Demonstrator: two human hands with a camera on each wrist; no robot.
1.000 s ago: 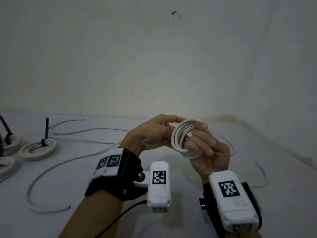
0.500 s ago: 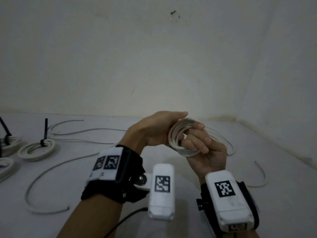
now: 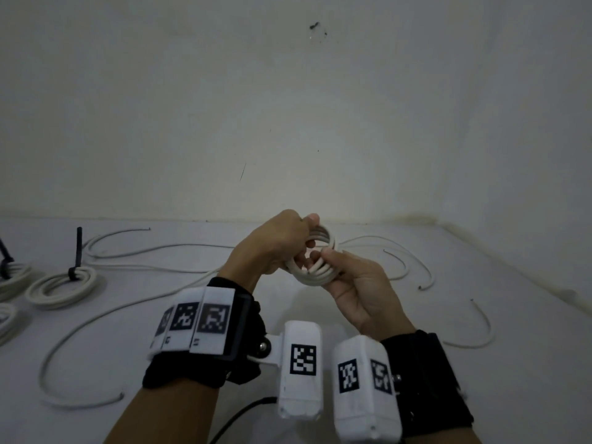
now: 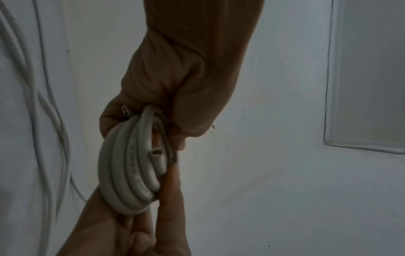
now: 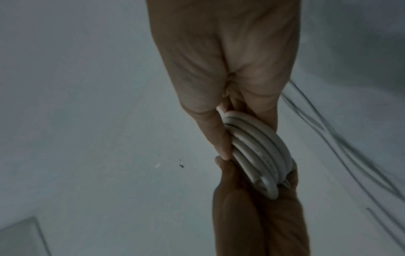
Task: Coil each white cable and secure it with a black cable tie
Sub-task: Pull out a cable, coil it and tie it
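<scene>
White tabletop (image 3: pixel 320 315) against a plain pale wall; dim light.

Item 1: coiled white cable (image 3: pixel 315 259), several turns, held in the air between both hands, above the table's middle. Left hand (image 3: pixel 272 248) has its fingers curled round the far and left side of the coil; right hand (image 3: pixel 355 283) pinches the near side between thumb and fingers. A cut end shows in the left wrist view, tucked near the fingers.

Item 2: finished coil (image 3: pixel 62 285) at left, bound with a black cable tie (image 3: pixel 76 261) (tail standing upright).

Item 3: loose white cables (image 3: pixel 128 251) on the table, uncoiled.

Risk, as judged: no tie on the held coil, none in either hand. Freeing a hand to fetch one may let the stiff turns spring apart.
</scene>
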